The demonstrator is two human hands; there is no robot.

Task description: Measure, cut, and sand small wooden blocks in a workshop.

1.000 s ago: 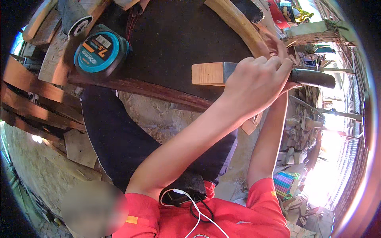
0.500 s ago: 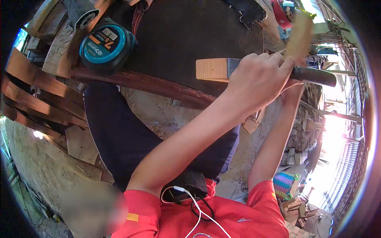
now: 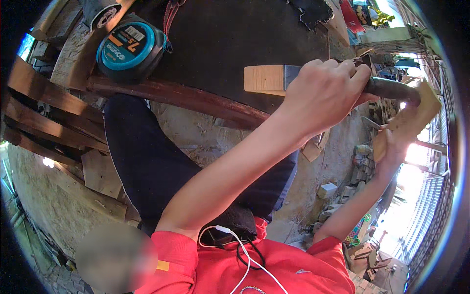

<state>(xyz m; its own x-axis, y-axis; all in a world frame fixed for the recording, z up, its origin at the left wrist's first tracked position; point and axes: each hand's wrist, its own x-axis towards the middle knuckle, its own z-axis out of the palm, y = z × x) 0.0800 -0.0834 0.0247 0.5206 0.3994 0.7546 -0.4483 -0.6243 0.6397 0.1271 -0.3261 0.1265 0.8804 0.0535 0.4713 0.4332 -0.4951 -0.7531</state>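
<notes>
My left hand (image 3: 327, 93) is closed at the edge of a dark work surface. From its left side juts a pale wooden block (image 3: 264, 78) with a grey metal face, and from its right a dark rounded bar or handle (image 3: 391, 89). Whether block and bar are one tool is hidden by the hand. Out at the far right, my right hand (image 3: 393, 147) grips a light-coloured wooden piece (image 3: 418, 115), with the thumb along its side. The upper end of that piece overlaps the end of the dark bar in view; I cannot tell if they touch.
A blue and black tape measure (image 3: 131, 48) lies on the dark surface (image 3: 215, 44) at the upper left. Curved wooden pieces (image 3: 54, 115) are stacked at the left. Wood scraps (image 3: 364, 259) lie at the lower right, and a ragged dark cloth (image 3: 311, 14) at the far edge.
My right hand has swung right and towards me with the wooden piece, which has gone from near upright to slanted. My left hand has moved slightly right and keeps its hold.
</notes>
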